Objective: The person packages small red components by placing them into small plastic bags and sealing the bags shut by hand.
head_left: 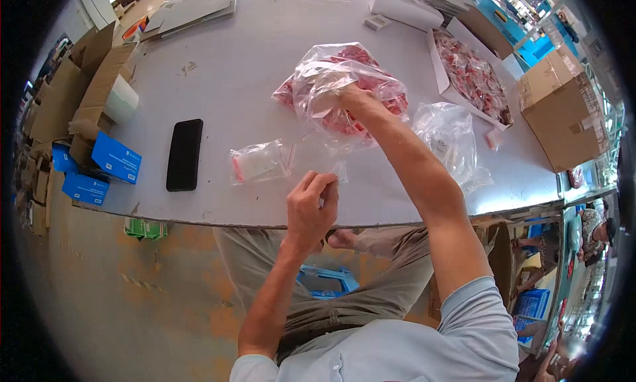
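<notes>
My left hand (311, 203) is at the table's front edge, its fingers curled and pinched at the edge of a small clear plastic bag (340, 171), which is hard to see against the tabletop. My right hand (354, 97) reaches into a large clear plastic bag (311, 74) filled with red and pink pieces. Its fingers are hidden by the plastic, so their grip does not show. Left of my left hand lies a small clear packet (258, 163) with something white and a red strip inside. A crumpled clear bag (447, 140) rests right of my right forearm.
A black phone (184, 155) lies on the white table (225, 71). Blue boxes (116, 158) and an open cardboard box (99, 91) stand left. At right are a white tray (442, 77) of red packets and a brown carton (563, 110). Stacked cardboard (192, 11) lies at the back left.
</notes>
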`<state>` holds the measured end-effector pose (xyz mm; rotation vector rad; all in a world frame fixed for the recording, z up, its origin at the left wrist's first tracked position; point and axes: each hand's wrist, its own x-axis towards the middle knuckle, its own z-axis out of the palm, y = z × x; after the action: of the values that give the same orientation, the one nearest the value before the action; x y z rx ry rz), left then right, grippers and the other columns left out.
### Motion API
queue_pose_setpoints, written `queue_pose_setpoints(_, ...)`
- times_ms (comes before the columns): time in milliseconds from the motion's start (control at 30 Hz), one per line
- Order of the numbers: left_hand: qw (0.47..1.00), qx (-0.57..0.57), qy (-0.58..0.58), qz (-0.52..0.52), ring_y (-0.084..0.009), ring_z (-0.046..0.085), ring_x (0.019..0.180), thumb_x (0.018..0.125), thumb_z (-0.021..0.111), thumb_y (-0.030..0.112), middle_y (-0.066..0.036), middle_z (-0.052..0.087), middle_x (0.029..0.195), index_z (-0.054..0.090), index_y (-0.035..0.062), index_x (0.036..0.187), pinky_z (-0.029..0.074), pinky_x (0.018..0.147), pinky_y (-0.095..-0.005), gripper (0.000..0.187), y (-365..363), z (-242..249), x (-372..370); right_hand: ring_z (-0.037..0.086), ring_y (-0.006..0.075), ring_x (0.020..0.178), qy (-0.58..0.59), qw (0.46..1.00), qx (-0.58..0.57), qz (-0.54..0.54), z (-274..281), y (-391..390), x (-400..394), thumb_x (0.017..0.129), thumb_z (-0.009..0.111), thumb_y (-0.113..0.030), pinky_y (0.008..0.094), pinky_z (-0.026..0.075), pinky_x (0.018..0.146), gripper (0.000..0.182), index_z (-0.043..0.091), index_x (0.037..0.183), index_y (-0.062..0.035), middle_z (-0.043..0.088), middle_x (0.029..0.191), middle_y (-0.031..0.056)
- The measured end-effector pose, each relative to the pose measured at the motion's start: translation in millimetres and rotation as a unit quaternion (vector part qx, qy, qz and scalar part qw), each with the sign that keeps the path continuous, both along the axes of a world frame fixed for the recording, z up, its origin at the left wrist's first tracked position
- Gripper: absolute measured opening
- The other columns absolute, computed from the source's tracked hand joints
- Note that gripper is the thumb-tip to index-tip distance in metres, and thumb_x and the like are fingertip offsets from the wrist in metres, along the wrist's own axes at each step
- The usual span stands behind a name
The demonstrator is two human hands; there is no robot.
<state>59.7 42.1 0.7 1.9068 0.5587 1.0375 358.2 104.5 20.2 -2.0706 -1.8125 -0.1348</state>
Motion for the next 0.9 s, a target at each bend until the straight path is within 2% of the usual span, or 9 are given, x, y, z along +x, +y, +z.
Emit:
queue_pose_setpoints(100,1.0,0.028,-0.009,-0.004,-0.029,0.067,0.069,0.089,0.069,-0.005,-0.013,0.066,0.085,0.07,0.0002,0.099,0.054,0.061,-0.0383,0.01,0.8,-2.8,-1.7,0.059,0.0388,0.124,-0.015,1.0,-0.014,0.01,0.4,3.6,1.8,0.089,0.07,-0.035,0.0511,0.045,0.107,0.042,0.072,0.121,-0.0092,0.068,0.129,0.0186)
queue_pose_setpoints(200,1.0,0.024,-0.011,0.009,-0.0209,0.066,0.067,0.091,0.071,-0.003,-0.011,0.066,0.082,0.071,-0.0012,0.099,0.053,0.063,-0.0332,0.009,0.4,-3.4,-0.2,0.057,0.0384,0.129,-0.039,0.999,-0.029,0.011,3.2,4.9,3.2,0.088,0.071,-0.037,0.052,0.042,0.113,0.046,0.071,0.126,-0.011,0.067,0.133,0.0172)
queue_pose_setpoints(367,1.0,0.008,-0.001,0.012,-0.0203,0.065,0.068,0.091,0.072,-0.002,-0.011,0.066,0.083,0.071,-0.0012,0.098,0.053,0.063,-0.0326,0.007,-2.3,2.7,-1.2,0.063,0.0398,0.12,0.017,0.998,-0.062,0.027,20.6,-41.0,9.0,0.091,0.065,-0.033,0.0512,0.047,0.106,0.04,0.072,0.123,-0.0096,0.071,0.126,0.0177)
queue_pose_setpoints(433,1.0,0.009,0.005,0.007,-0.0203,0.065,0.068,0.091,0.072,-0.002,-0.011,0.067,0.083,0.072,-0.0013,0.098,0.053,0.063,-0.0324,0.007,-2.6,4.1,-2.6,0.07,0.0347,0.102,0.011,0.99,-0.128,0.05,34.8,-56.8,-0.6,0.094,0.068,-0.027,0.0459,0.055,0.093,0.035,0.072,0.124,-0.0105,0.074,0.111,0.0164)
queue_pose_setpoints(667,1.0,0.027,-0.005,0.008,-0.0201,0.066,0.069,0.091,0.072,-0.002,-0.011,0.067,0.082,0.071,-0.0023,0.098,0.053,0.064,-0.0324,0.007,-3.7,0.6,-2.8,0.07,0.0395,0.101,0.075,0.982,-0.171,0.01,64.8,-106.7,-29.3,0.093,0.06,-0.018,0.0496,0.052,0.094,0.033,0.072,0.122,-0.0094,0.073,0.107,0.0192)
queue_pose_setpoints(767,1.0,0.017,-0.022,0.006,-0.0202,0.066,0.07,0.091,0.072,-0.003,-0.011,0.066,0.082,0.072,-0.002,0.098,0.053,0.064,-0.0324,0.007,-4.8,0.2,-3.0,0.073,0.0338,0.104,-0.002,0.993,-0.122,-0.005,85.7,-126.5,-41.7,0.093,0.071,-0.018,0.0443,0.057,0.093,0.036,0.071,0.129,-0.0128,0.074,0.115,0.0159)
queue_pose_setpoints(833,1.0,0.019,-0.02,0.007,-0.0202,0.066,0.069,0.091,0.072,-0.003,-0.011,0.066,0.082,0.072,-0.0018,0.098,0.053,0.064,-0.0324,0.007,-4.4,-0.1,-2.8,0.061,0.035,0.13,-0.016,0.985,0.166,0.05,92.2,-132.0,-54.7,0.089,0.079,-0.02,0.0479,0.052,0.107,0.05,0.066,0.137,-0.0147,0.066,0.135,0.0177)
queue_pose_setpoints(867,1.0,0.021,-0.017,0.002,-0.0202,0.066,0.069,0.091,0.072,-0.003,-0.011,0.066,0.082,0.072,-0.0016,0.098,0.053,0.064,-0.0325,0.007,-4.8,-0.7,-3.2,0.061,0.035,0.13,-0.013,0.985,0.166,0.051,92.4,-128.5,-58.6,0.089,0.079,-0.02,0.0479,0.052,0.107,0.05,0.066,0.137,-0.0147,0.066,0.135,0.0177)
queue_pose_setpoints(900,1.0,0.021,-0.013,0.002,-0.0202,0.066,0.069,0.091,0.072,-0.003,-0.011,0.066,0.082,0.072,-0.0016,0.098,0.053,0.064,-0.0325,0.007,-4.9,-1.6,-3.9,0.049,0.0361,0.141,-0.038,0.988,0.139,0.055,90.7,-123.6,-64.5,0.089,0.08,-0.028,0.0538,0.043,0.114,0.058,0.061,0.143,-0.0181,0.057,0.146,0.016)
